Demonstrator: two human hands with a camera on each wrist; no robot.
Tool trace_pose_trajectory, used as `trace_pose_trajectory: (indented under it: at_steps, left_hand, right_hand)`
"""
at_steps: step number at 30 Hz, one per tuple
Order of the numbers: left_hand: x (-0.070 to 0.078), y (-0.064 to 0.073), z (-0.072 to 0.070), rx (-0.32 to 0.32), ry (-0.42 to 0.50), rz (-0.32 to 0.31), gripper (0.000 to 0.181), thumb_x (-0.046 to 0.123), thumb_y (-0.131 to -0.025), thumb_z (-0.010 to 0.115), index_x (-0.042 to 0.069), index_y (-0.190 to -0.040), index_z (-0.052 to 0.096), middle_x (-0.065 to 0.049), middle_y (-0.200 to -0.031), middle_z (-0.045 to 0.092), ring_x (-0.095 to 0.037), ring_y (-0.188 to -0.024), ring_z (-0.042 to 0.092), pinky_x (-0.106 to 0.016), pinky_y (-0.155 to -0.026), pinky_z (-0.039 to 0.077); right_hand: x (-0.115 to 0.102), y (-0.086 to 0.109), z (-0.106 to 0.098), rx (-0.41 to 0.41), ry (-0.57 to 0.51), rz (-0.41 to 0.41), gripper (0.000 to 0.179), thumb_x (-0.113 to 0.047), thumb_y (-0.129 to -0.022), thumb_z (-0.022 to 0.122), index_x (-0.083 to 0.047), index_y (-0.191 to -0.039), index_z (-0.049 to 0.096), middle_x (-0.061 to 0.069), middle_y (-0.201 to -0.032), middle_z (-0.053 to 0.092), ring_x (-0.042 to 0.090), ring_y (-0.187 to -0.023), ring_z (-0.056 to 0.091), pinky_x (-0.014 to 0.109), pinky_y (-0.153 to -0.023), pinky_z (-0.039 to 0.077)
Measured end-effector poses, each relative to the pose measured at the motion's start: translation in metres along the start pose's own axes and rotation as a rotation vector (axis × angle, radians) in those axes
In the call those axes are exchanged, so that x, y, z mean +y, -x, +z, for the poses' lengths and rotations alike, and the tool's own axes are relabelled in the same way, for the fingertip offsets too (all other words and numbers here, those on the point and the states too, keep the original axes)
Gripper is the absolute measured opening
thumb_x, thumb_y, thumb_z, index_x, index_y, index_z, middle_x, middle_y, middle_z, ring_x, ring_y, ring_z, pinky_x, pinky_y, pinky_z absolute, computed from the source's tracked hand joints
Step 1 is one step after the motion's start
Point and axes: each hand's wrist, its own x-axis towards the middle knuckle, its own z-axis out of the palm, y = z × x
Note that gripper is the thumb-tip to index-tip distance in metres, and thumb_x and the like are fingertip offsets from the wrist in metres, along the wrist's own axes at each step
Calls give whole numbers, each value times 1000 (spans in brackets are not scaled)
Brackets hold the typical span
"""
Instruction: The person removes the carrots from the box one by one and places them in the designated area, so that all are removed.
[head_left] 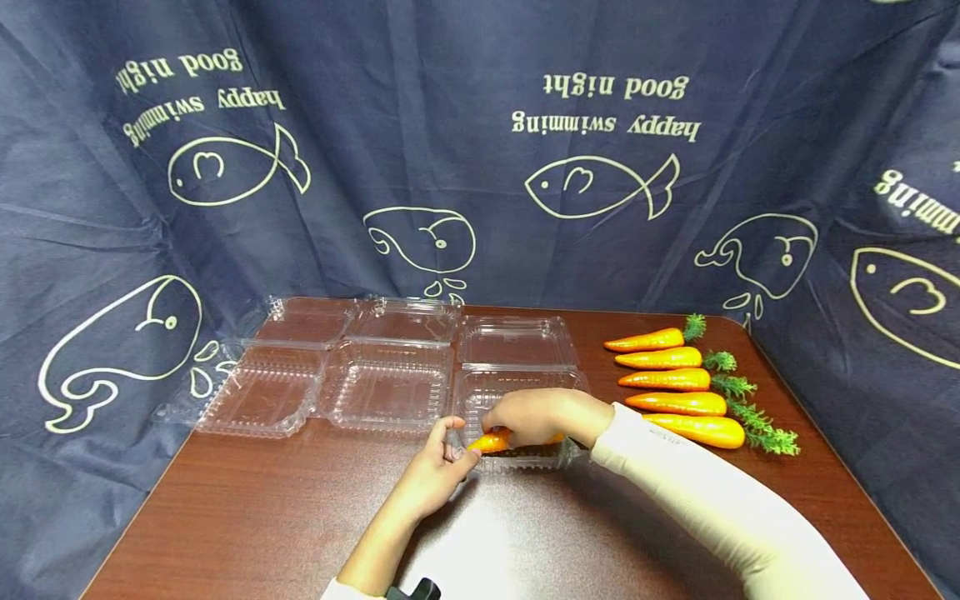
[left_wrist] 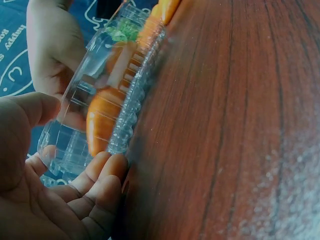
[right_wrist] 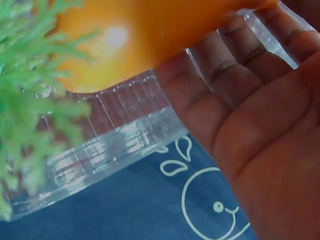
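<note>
An orange carrot (head_left: 491, 442) with a green leafy top (right_wrist: 35, 95) lies along the front of the rightmost clear plastic container (head_left: 517, 381), whose lid stands open at the back. From above, my right hand (head_left: 536, 415) holds the carrot by its middle, and the palm covers much of it in the head view. My left hand (head_left: 431, 475) grips the container's front left corner, thumb at the rim and fingertips (left_wrist: 115, 165) against the outer wall. Through the clear side, the carrot (left_wrist: 104, 117) shows inside, close to that wall.
Two more clear containers (head_left: 386, 387) with lids folded open stand to the left, side by side. Several carrots (head_left: 675, 404) lie in a column at the right of the brown table (head_left: 300, 517). A dark blue printed cloth (head_left: 480, 108) hangs behind and around it.
</note>
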Motion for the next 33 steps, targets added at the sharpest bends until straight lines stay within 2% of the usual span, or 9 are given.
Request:
trace_pose_trajectory:
  at_steps: [7,11,16,24,28,33]
  left_hand:
    - [0,-1,1,0,11,17,53,31,-93,67,12,-136,43,1,-74,50,-12,-60,47,-26,-53,38]
    - [-1,-2,0,-26,29,20,53,31,-94,66,13,-137,42,0,-76,50,-13,-62,48,-25,-53,38]
    - [-1,-1,-2,-45,42,36,55,29,-93,67,11,-138,41,-1,-76,51,-13,-61,47,-24,-52,38]
    - [2,-1,-6,-72,-8,51,59,30,-91,69,10,-140,41,-2,-79,50,-12,-61,46,-25,-52,39]
    - [3,-1,-6,-70,-26,51,60,31,-92,69,10,-141,41,-2,-80,49,-12,-60,46,-26,-52,40]
    - [4,-3,-6,-49,-71,83,59,31,-91,70,11,-139,43,-2,-79,52,-11,-60,47,-27,-53,40]
  right_hand:
    - [5,10,-12,101,37,-75,15,-4,-84,74,-11,-96,68,-8,-76,58,9,-70,51,26,-71,45]
    - [8,15,-19,138,52,-79,18,-5,-85,75,-12,-100,69,-6,-82,61,10,-76,54,28,-75,47]
    - [10,22,-22,166,26,-58,22,-4,-83,75,-13,-102,69,-8,-82,60,9,-77,54,27,-74,47]
    - [10,44,-27,286,-7,-43,29,0,-81,75,-11,-107,70,-5,-86,59,10,-76,52,28,-71,46]
    - [10,56,-29,340,-9,-4,30,-2,-81,76,-12,-108,69,-5,-84,55,10,-74,50,29,-68,45]
    - [14,73,-24,396,-47,34,33,1,-79,75,-12,-108,70,-6,-85,56,9,-73,51,30,-68,45]
